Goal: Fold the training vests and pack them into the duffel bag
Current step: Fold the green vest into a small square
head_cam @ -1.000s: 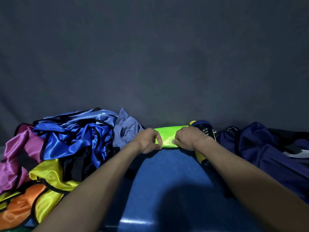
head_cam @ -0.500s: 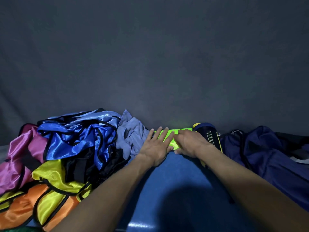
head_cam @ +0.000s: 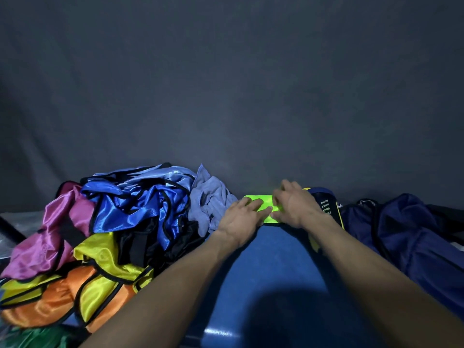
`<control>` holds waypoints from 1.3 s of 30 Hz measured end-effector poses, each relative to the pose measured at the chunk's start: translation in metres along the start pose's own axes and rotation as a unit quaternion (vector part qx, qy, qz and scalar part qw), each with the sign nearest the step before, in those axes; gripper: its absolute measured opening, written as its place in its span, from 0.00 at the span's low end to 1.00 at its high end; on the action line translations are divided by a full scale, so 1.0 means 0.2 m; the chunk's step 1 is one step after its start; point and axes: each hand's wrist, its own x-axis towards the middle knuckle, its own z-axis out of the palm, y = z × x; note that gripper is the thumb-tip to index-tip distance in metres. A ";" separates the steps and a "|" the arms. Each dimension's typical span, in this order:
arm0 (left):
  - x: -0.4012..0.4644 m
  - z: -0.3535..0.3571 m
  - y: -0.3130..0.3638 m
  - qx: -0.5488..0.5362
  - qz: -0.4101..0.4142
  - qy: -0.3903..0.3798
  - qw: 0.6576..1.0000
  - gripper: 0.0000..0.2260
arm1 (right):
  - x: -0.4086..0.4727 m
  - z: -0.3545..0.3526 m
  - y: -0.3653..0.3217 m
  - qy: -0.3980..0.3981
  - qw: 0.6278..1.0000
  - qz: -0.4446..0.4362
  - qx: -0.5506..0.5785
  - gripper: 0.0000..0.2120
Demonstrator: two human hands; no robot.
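A folded neon-green vest (head_cam: 266, 203) lies at the far edge of the blue table (head_cam: 266, 267). My left hand (head_cam: 242, 217) rests flat on its left part with the fingers straight. My right hand (head_cam: 295, 204) presses on its right part, fingers spread and slightly blurred. A heap of unfolded vests (head_cam: 100, 234) in blue, pink, yellow, orange and black fills the left side. The navy duffel bag (head_cam: 414, 237) lies crumpled at the right.
A dark bottle-like object with yellow trim (head_cam: 326, 207) lies between the green vest and the bag, partly behind my right wrist. A pale blue cloth (head_cam: 213, 202) sits next to the vest heap. A dark grey backdrop (head_cam: 226, 96) hangs behind the table.
Both hands went from pinching the green vest's near edge to lying flat on it. My right hand has slid further over the vest, covering more of it.
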 end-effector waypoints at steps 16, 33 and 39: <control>-0.17 -0.19 0.02 0.005 0.014 0.029 0.999 0.24 | -0.05 -0.03 -0.08 0.035 0.996 0.014 -0.076 0.17; -1.30 -0.72 -1.01 -0.096 -0.356 0.212 0.905 0.19 | -0.20 -0.28 -1.23 0.112 0.953 -0.216 0.180 0.14; -1.37 -0.74 -1.12 -0.123 -0.434 0.048 0.891 0.22 | -0.31 -0.22 -1.41 0.065 0.961 -0.249 0.099 0.28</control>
